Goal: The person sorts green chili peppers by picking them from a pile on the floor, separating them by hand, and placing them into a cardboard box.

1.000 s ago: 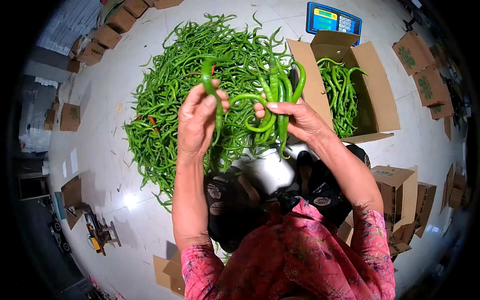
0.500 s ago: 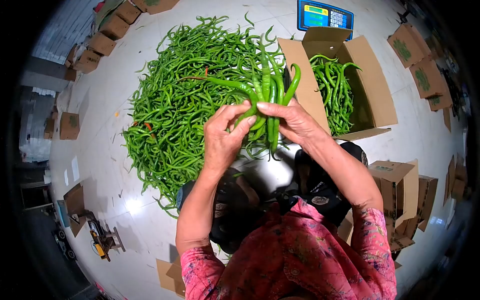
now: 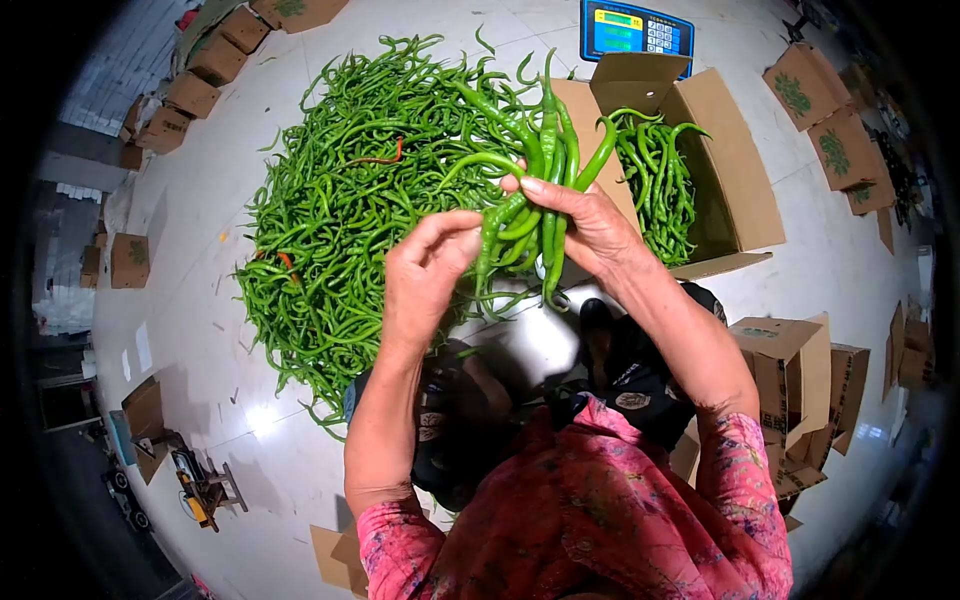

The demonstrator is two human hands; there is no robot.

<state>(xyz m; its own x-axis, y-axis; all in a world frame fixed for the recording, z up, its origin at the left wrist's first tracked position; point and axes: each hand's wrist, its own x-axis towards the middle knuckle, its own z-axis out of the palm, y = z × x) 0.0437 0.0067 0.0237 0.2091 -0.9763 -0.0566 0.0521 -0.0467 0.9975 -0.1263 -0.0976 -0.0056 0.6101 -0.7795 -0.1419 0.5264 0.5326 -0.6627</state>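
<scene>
A bunch of long green chili peppers (image 3: pixel 550 150) is gripped in my right hand (image 3: pixel 605 230), the thumb pressed across the front of it. Several curved peppers fan out above and below that grip. My left hand (image 3: pixel 430 265) is beside the bunch's lower left, its fingers curled in a pinch; whether anything lies between the fingertips is hidden. Behind both hands spreads a large heap of green chili peppers (image 3: pixel 330 210) on the floor, with a few red ones (image 3: pixel 385 155) among them. To the right, an open cardboard box (image 3: pixel 735 150) holds more green peppers (image 3: pixel 655 185).
A blue scale display (image 3: pixel 637 35) stands behind the box. Opened cardboard cartons (image 3: pixel 790 375) are stacked at my right, and more boxes (image 3: pixel 840 145) line the far right. Further boxes (image 3: pixel 190 95) run along the left. A small wooden stool (image 3: pixel 205 480) is at lower left.
My left hand has let go of the bunch and drawn slightly left and down. The right hand still grips the peppers, whose upper tips now spread differently. The view has shifted a little.
</scene>
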